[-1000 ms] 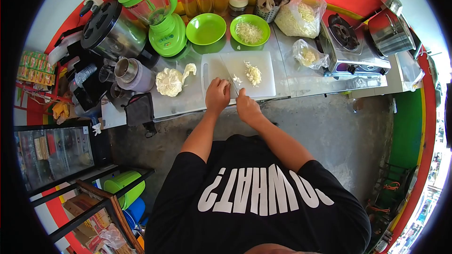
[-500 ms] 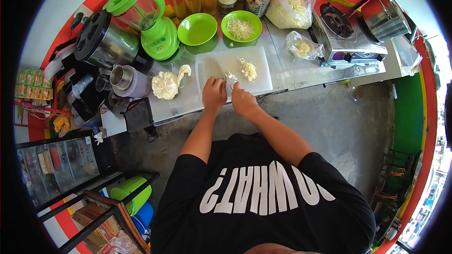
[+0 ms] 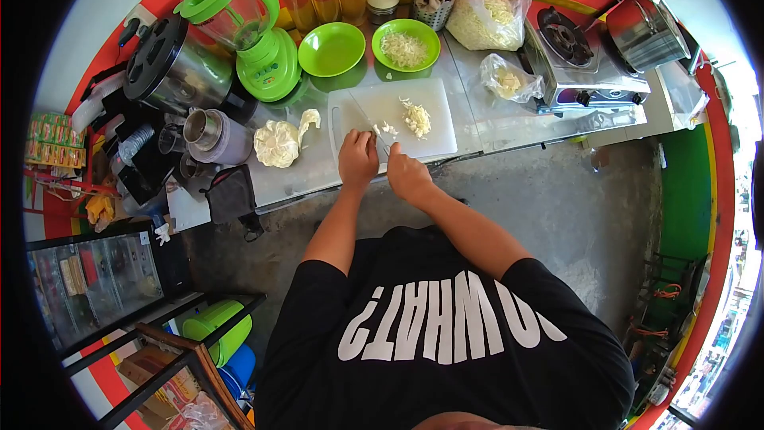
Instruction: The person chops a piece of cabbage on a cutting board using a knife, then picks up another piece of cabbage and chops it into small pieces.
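On the white cutting board (image 3: pixel 439 103), my right hand (image 3: pixel 409 173) is wrapped round the handle of a knife (image 3: pixel 370 118). The blade slants up and left across the board. Beside the blade, at the board's near edge, my left hand (image 3: pixel 358 158) has its fingers curled together; what they pinch is hidden. Several small white pieces (image 3: pixel 386 129) lie just right of the blade. Further right is a pile of chopped pale garlic (image 3: pixel 416 119). A garlic bulb (image 3: pixel 276 144) with loose peel sits left of the board.
Behind the board stand a green bowl (image 3: pixel 333 64) and another green bowl (image 3: pixel 406 64) holding pale shreds. A green blender (image 3: pixel 269 68) is at back left. Right are plastic bags (image 3: pixel 509 80), a gas stove (image 3: pixel 567 84) and a steel pot (image 3: pixel 649 36).
The knife and my right hand have shifted slightly, and the blade shows more clearly beside my left fingers. The whole view has moved a little; the chopped pile looks much the same.
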Available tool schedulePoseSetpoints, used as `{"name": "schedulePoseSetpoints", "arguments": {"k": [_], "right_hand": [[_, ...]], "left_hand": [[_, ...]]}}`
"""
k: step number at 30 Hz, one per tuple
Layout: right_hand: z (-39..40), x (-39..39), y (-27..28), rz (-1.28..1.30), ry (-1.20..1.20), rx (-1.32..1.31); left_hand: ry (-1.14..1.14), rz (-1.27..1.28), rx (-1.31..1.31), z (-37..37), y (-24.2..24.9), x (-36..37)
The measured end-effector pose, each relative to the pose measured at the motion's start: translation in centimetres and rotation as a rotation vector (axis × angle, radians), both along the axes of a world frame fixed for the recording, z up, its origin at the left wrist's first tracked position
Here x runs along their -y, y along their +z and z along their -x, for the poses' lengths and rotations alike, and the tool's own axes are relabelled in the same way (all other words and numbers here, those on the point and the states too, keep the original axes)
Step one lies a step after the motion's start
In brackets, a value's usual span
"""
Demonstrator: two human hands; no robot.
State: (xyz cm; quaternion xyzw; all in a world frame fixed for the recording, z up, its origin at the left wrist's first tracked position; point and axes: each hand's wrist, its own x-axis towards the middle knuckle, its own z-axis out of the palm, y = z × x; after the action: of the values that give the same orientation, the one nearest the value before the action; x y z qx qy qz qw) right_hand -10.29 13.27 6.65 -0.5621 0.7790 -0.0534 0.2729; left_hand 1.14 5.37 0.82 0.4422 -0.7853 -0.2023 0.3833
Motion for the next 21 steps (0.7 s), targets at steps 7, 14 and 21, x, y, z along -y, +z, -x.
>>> {"name": "schedulePoseSetpoints", "arguments": {"k": [7, 14, 21], "right_hand": [[-0.3, -0.3, 1.9, -0.040, 0.076, -0.088], [-0.1, -0.1, -0.7, -0.039, 0.053, -0.046], [2.8, 1.0, 0.8, -0.033, 0.000, 0.098]], "left_hand": [[-0.013, 0.028, 0.009, -0.3, 0.1, -0.3], [-0.065, 0.062, 0.077, -0.4, -0.7, -0.2], [-0.027, 0.067, 0.066, -0.2, 0.3, -0.5]]}}
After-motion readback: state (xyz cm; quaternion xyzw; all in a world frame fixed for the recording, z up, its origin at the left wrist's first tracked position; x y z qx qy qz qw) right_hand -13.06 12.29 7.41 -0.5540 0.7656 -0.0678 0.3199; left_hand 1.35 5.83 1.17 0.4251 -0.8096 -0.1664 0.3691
